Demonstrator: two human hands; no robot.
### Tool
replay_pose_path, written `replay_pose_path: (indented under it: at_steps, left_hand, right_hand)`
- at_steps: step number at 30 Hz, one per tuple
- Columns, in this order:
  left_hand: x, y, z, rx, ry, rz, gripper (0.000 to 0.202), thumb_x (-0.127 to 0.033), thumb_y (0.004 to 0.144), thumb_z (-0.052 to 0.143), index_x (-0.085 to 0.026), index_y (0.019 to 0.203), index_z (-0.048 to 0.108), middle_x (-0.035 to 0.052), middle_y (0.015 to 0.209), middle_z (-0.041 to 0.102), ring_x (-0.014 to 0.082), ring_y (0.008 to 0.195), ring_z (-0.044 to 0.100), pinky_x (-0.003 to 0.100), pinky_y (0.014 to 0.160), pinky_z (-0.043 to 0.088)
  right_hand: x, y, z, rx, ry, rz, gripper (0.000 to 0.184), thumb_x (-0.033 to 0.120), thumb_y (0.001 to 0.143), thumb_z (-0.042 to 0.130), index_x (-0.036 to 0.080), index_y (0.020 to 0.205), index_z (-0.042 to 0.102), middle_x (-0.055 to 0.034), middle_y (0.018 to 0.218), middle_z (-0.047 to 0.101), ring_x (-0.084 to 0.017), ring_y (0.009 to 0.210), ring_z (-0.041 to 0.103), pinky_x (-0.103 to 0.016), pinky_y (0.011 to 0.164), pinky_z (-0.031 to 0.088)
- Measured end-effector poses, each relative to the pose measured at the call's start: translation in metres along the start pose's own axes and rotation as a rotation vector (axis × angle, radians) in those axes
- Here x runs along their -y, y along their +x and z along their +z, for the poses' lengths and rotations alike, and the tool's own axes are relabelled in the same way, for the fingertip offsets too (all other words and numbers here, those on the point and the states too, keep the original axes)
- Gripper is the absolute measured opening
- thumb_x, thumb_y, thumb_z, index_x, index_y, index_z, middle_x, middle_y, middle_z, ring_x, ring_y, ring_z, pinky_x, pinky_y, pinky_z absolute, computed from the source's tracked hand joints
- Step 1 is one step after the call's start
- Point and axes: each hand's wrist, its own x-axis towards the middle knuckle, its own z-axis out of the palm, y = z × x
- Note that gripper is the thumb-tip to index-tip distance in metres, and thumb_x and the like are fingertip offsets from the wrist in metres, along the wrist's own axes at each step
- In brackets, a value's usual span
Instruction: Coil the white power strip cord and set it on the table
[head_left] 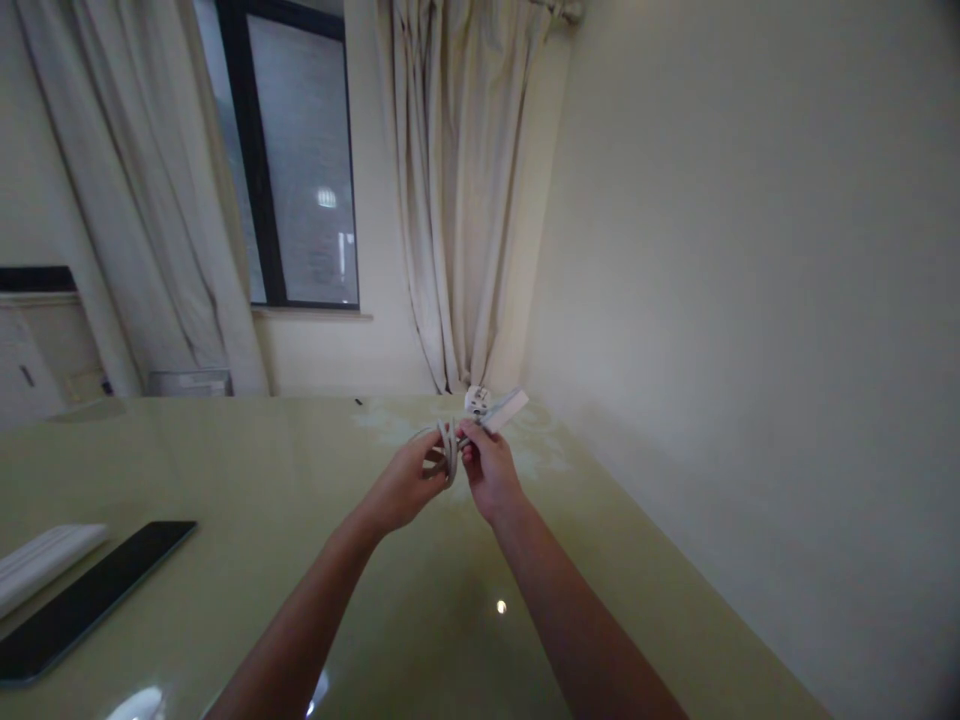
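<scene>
A coiled pale cable [451, 455] hangs in loops from my left hand [409, 480], whose fingers are closed around it. Close beside it, my right hand [491, 470] pinches the cable near the end of a white power strip [507, 411]. That strip points away to the upper right, beyond my right fingers. A white plug-like piece [477, 399] with dark slots or prongs shows just past the fingertips; whether it rests on the table or hangs from the cable, I cannot tell. Both hands are over the far part of the glossy table.
The shiny greenish table [285, 500] stretches out, with a wall [712, 300] along its right side. A black flat slab [97, 600] and a white long object [45, 560] lie at the left. A tiny dark item [358, 402] sits near the far edge, before curtains [465, 200].
</scene>
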Motion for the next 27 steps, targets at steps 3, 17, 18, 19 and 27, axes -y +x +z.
replay_pose_path:
  at_steps: [3, 17, 18, 19, 27]
  left_hand:
    - [0.001, 0.000, -0.001, -0.004, 0.020, 0.006, 0.039, -0.023, 0.081, 0.064, -0.018, 0.120, 0.067, 0.0077, 0.103, 0.073, 0.0199, 0.086, 0.068, 0.032, 0.075, 0.057]
    - [-0.012, -0.003, -0.007, -0.039, 0.121, 0.085, 0.036, -0.018, 0.085, 0.054, -0.015, 0.119, 0.064, 0.0090, 0.109, 0.071, 0.0225, 0.097, 0.064, 0.036, 0.091, 0.053]
    - [-0.012, -0.004, -0.008, -0.040, 0.121, 0.077, 0.033, -0.019, 0.085, 0.055, -0.015, 0.117, 0.064, 0.0084, 0.107, 0.071, 0.0225, 0.096, 0.064, 0.036, 0.089, 0.053]
    - [-0.013, -0.004, -0.009, -0.036, 0.120, 0.072, 0.031, -0.019, 0.085, 0.055, -0.016, 0.115, 0.064, 0.0078, 0.105, 0.071, 0.0224, 0.095, 0.064, 0.035, 0.088, 0.053]
    - [-0.022, -0.005, -0.005, -0.061, 0.148, 0.075, 0.031, -0.022, 0.086, 0.059, -0.018, 0.114, 0.070, 0.0109, 0.110, 0.074, 0.0244, 0.098, 0.066, 0.036, 0.088, 0.055]
  right_hand:
    - [-0.006, -0.004, 0.004, 0.054, 0.014, -0.011, 0.017, 0.017, 0.063, 0.090, 0.012, 0.070, 0.075, 0.0018, 0.062, 0.069, -0.002, 0.047, 0.050, -0.010, 0.041, 0.040]
    - [0.008, 0.000, -0.003, 0.105, 0.155, 0.130, 0.028, 0.027, 0.069, 0.093, 0.016, 0.086, 0.073, 0.0020, 0.074, 0.075, -0.005, 0.051, 0.055, -0.013, 0.043, 0.039]
    - [0.009, 0.000, -0.003, 0.102, 0.158, 0.141, 0.028, 0.031, 0.071, 0.092, 0.017, 0.086, 0.073, 0.0017, 0.074, 0.075, -0.005, 0.051, 0.056, -0.014, 0.043, 0.041]
    - [0.010, 0.000, -0.003, 0.098, 0.159, 0.156, 0.029, 0.035, 0.073, 0.091, 0.017, 0.086, 0.073, 0.0013, 0.073, 0.074, -0.006, 0.051, 0.056, -0.015, 0.044, 0.041]
    - [0.009, 0.001, -0.002, 0.084, 0.128, 0.104, 0.026, 0.036, 0.075, 0.088, 0.019, 0.083, 0.071, 0.0008, 0.072, 0.073, -0.007, 0.046, 0.048, -0.018, 0.042, 0.040]
